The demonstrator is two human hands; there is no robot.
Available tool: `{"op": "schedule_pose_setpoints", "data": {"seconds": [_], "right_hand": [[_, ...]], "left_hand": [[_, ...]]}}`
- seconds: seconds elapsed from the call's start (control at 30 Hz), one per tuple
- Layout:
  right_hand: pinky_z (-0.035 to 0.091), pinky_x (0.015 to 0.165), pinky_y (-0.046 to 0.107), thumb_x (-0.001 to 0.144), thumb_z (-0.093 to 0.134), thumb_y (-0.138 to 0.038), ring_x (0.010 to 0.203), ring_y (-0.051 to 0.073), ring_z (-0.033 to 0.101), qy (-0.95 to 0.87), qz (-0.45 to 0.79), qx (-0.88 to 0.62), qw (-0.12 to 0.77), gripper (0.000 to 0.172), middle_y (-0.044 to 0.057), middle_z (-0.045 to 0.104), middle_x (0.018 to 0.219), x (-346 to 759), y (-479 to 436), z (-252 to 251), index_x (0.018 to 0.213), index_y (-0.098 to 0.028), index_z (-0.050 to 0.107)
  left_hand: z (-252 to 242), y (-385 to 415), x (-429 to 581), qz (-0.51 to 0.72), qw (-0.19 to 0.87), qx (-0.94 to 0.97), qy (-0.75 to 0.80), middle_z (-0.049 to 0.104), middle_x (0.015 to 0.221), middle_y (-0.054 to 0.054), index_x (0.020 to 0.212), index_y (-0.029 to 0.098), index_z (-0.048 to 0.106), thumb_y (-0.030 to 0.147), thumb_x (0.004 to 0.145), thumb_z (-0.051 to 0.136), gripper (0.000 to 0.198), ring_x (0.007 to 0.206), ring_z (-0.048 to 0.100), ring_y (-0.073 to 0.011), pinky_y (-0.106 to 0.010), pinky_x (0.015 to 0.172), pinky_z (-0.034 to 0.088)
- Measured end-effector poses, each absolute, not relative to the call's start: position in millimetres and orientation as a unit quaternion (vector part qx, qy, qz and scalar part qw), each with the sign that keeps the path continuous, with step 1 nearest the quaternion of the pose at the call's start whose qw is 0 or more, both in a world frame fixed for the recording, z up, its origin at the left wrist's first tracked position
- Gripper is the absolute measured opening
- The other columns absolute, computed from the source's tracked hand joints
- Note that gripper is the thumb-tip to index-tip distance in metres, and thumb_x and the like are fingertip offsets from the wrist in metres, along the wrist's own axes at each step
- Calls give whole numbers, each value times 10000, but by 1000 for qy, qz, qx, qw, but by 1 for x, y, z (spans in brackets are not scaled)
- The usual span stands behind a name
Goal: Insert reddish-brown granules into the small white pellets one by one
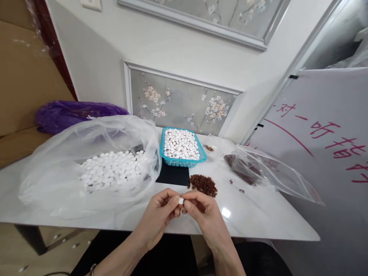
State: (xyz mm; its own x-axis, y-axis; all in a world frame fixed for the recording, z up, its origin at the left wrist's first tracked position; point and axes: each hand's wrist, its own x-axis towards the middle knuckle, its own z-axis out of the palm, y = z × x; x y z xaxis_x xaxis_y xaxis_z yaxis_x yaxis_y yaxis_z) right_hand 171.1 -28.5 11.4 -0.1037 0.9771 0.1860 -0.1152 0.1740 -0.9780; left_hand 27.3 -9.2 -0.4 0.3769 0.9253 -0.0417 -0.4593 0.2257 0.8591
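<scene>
A small white piece (181, 201) is held between the fingertips of both hands, over the table's front part. My left hand (162, 212) pinches it from the left, and my right hand (202, 212) closes on it from the right. Just beyond my right hand lies a pile of small dark red-brown pieces (203, 184). Behind the hands, a blue basket (184, 163) is filled with white pieces, some with reddish spots. To the left, a large clear plastic bag (57, 165) lies open with many white pieces (112, 168) in it.
The white table (258, 222) bears a black flat item (172, 174) by the basket. At right lies a clear bag of dark red-brown pieces (244, 168). A purple bag (77, 113) sits at back left. Framed floral panels (181, 99) and a whiteboard (324, 153) stand behind.
</scene>
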Motion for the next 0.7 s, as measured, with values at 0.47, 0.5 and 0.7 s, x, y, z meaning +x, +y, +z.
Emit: {"op": "schedule_pose_setpoints", "data": {"seconds": [0.47,0.5,0.7], "right_hand": [[413,634,230,795,633,-202,666,114,520,-527,520,-423,522,95,-25,557,708,175,-32,10,828,-188,546],[411,636,231,800,626,-203,668,115,518,-529,519,-424,521,101,-26,552,711,174,-32,10,836,-190,532],[405,628,233,810,609,-223,659,117,504,-537,509,-434,513,111,-29,530,693,171,-32,12,830,-190,504]], "left_hand": [[4,-13,27,471,637,497,354,530,573,22,689,144,633,271,771,634,151,584,450,-93,-227,603,370],[4,-13,27,472,636,498,353,534,579,21,689,145,632,268,773,632,149,586,452,-93,-226,602,371],[2,-13,27,474,630,504,353,545,595,17,694,149,631,272,785,620,154,594,462,-96,-227,603,376]]}}
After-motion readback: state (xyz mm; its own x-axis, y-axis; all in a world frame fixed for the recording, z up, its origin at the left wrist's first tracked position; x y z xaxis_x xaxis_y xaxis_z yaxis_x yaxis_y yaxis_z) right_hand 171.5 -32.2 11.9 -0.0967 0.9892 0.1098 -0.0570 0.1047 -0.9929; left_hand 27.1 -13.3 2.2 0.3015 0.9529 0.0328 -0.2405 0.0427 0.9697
